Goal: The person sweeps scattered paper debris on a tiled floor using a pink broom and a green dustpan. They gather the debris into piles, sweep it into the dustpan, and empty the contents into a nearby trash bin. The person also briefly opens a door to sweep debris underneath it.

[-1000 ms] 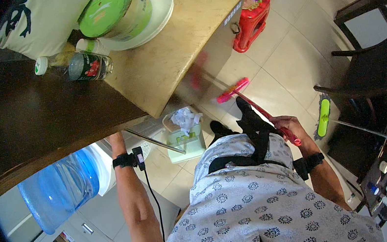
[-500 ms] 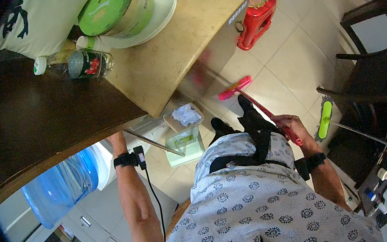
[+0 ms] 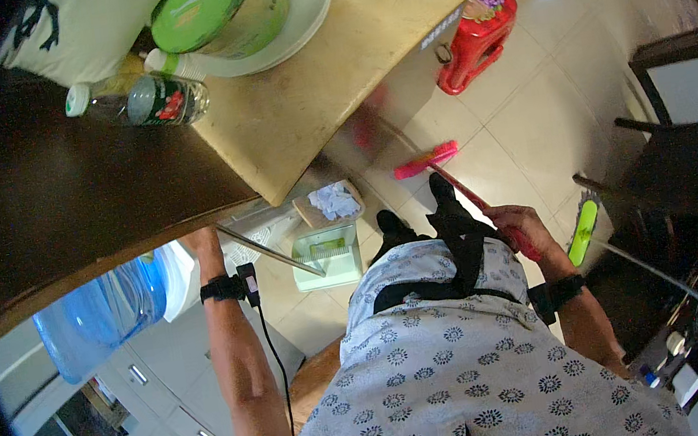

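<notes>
A broom [image 3: 463,189] with a red handle and pink bristles slants down to the tiled floor, its head beyond my shoes. My right hand [image 3: 518,225] is closed round the upper handle. On the left, a pale green dustpan [image 3: 343,270] rests on the floor. Its long metal handle rises to my left hand [image 3: 206,241], which grips it near the top. The dark table's edge hides most of the left fingers. Close beyond the dustpan stands a bin [image 3: 312,211] with crumpled white paper in it.
A dark table [image 3: 95,191] with a tan board [image 3: 296,92] overhangs my left hand. A blue water bottle [image 3: 104,315] is below it. At right are a lime-green brush [image 3: 583,231] and a dark chair [image 3: 671,164]. A red stool [image 3: 472,44] stands ahead.
The whole view has shifted slightly, with the table edge and dustpan a little higher in the picture. Both hands keep their holds, and the broom head stays at nearly the same place.
</notes>
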`<state>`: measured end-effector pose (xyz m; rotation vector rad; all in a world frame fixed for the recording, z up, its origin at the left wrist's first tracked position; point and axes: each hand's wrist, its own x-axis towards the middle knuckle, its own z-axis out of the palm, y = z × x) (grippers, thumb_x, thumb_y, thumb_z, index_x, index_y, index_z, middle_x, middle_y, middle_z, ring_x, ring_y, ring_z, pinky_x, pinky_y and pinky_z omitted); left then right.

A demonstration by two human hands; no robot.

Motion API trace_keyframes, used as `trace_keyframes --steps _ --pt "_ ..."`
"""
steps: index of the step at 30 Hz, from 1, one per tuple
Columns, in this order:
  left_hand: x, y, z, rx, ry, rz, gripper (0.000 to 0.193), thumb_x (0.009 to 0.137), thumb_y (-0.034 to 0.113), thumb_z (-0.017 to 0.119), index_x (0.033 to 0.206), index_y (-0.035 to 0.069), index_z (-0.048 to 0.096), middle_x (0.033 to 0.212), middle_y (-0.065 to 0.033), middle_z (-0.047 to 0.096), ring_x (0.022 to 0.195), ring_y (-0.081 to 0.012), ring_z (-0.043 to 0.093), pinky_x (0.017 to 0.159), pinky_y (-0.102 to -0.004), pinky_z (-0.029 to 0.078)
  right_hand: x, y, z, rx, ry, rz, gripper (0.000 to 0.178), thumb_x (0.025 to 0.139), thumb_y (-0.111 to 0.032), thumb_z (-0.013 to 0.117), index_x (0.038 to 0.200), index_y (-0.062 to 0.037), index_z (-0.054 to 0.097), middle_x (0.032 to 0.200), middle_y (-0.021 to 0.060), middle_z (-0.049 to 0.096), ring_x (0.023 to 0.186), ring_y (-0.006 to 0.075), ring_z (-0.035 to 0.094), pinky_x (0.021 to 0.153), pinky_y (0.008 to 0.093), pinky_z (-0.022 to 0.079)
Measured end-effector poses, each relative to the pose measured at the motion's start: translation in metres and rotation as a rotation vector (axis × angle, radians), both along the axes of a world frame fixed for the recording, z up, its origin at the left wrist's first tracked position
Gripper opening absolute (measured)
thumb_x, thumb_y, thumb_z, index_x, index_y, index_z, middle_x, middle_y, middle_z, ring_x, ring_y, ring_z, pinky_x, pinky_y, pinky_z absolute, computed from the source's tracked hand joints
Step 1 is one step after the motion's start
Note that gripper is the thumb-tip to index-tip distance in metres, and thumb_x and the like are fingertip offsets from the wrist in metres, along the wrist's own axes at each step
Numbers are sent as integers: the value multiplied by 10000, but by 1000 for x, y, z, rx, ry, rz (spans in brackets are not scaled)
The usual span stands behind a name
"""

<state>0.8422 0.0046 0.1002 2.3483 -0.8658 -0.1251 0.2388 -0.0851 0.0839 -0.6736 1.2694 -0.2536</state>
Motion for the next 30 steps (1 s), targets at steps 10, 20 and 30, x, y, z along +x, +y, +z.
trace_keyframes --steps 10,20,30 --pt "-90 42 65 -299 176 312 470 977 418 523 691 47 490 538 -16 451 467 -109 443 434 -283 405 -21 -34 -22 102 -22 125 307 748 -56 620 1032 48 676 913 104 680 732 161 631 680 277 516" --pt "-250 141 79 -469 229 769 415 979 434 517 757 87 469 667 9 433 597 -95 417 569 -271 410 3 -80 -36 267 -49 541 424 762 -124 629 1153 40 622 839 59 622 682 156 584 643 291 502" --pt "-408 252 22 -408 429 1212 579 976 590 363 980 26 494 886 -78 507 859 -202 474 862 -340 389 86 -87 -47 203 88 923 436 855 -285 632 1235 -77 572 723 18 568 556 94 537 478 241 434"
